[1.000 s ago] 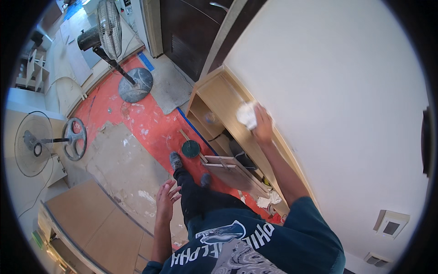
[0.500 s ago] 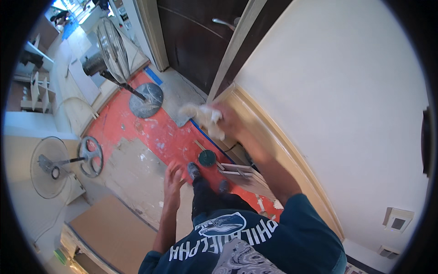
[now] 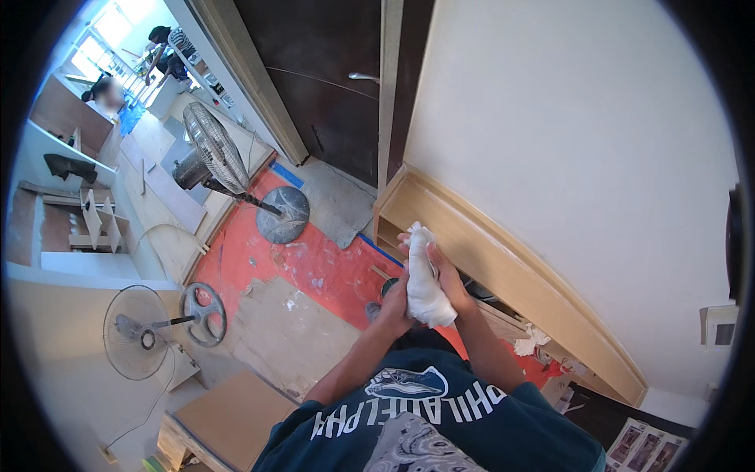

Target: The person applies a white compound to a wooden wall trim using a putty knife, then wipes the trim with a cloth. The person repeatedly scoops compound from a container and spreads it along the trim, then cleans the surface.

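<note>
A crumpled white cloth (image 3: 427, 285) is bunched lengthwise between my two hands, in front of my chest. My left hand (image 3: 398, 297) presses against its left side, with the fingers partly behind it. From the other side my right hand (image 3: 450, 277) grips it, its fingertips largely hidden by the cloth. Below and beyond the hands is the light wooden shelf (image 3: 448, 216) along the wall. A dark green round container (image 3: 388, 285) shows partly beside my left hand, on the floor.
A standing fan (image 3: 216, 149) on a round base is ahead left, near a dark door (image 3: 322, 86). Another fan (image 3: 138, 330) is at left, above a brown board (image 3: 232, 421). Red sheeting (image 3: 314, 267) covers part of the floor. Two people (image 3: 169, 55) are in the far room.
My left hand has come up to join the right, and both now hold the cloth. The right hand has drawn it closer to my body. My view has shifted.
</note>
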`<action>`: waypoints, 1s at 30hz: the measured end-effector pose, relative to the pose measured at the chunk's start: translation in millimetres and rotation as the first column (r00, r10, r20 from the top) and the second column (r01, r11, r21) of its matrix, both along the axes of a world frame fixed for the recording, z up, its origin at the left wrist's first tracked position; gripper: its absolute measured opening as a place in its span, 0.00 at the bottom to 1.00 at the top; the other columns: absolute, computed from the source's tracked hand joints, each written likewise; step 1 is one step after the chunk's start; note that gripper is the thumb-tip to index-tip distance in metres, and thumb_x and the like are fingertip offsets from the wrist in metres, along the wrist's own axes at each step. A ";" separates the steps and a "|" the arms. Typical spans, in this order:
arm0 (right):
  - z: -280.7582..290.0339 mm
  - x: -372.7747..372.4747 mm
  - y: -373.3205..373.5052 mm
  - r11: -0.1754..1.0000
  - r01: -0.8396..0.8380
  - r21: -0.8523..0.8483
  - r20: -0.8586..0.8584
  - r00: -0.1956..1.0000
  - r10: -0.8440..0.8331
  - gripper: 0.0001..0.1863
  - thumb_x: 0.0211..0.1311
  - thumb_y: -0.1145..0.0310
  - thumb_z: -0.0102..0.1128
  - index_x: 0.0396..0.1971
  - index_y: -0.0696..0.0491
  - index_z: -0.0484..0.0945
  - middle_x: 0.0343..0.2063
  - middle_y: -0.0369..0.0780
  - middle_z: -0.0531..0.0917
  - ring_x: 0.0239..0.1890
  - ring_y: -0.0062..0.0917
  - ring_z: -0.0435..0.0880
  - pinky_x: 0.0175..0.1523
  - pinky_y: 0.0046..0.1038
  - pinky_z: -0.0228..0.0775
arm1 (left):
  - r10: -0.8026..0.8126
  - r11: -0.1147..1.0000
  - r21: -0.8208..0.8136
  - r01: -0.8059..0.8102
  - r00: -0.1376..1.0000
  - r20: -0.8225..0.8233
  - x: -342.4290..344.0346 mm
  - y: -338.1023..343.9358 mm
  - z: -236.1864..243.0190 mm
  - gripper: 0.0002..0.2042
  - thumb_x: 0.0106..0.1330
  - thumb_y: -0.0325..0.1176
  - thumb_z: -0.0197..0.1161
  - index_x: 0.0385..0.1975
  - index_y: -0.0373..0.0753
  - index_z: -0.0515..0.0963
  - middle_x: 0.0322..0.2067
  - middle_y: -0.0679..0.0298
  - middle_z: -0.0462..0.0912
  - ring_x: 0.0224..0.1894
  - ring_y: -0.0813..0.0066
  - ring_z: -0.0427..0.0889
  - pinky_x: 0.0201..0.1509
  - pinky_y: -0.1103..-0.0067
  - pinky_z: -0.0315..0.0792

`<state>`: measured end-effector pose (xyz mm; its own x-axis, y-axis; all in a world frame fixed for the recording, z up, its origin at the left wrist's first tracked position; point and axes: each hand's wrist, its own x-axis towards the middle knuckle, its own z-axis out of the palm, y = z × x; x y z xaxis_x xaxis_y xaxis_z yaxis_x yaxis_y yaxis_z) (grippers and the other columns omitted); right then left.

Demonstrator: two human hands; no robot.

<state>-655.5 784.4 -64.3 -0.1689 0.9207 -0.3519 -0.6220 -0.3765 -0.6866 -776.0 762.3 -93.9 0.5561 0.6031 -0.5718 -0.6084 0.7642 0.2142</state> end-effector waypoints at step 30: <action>-109.6 -44.4 237.9 0.771 0.623 -0.134 0.961 -0.107 0.254 0.21 0.53 0.65 0.63 0.46 0.59 0.74 0.54 0.52 0.63 0.49 0.45 0.77 0.51 0.40 0.75 | -0.075 0.991 0.041 0.129 0.773 -0.630 -302.6 133.9 -54.5 0.17 0.70 0.44 0.48 0.52 0.40 0.68 0.49 0.62 0.75 0.44 0.69 0.76 0.45 0.75 0.68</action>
<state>-699.9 1022.2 -173.9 0.8642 0.4613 -0.2008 0.3645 -0.8491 -0.3823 -1078.6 896.2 -148.4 0.1523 0.6204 -0.7694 -0.2387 0.7785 0.5805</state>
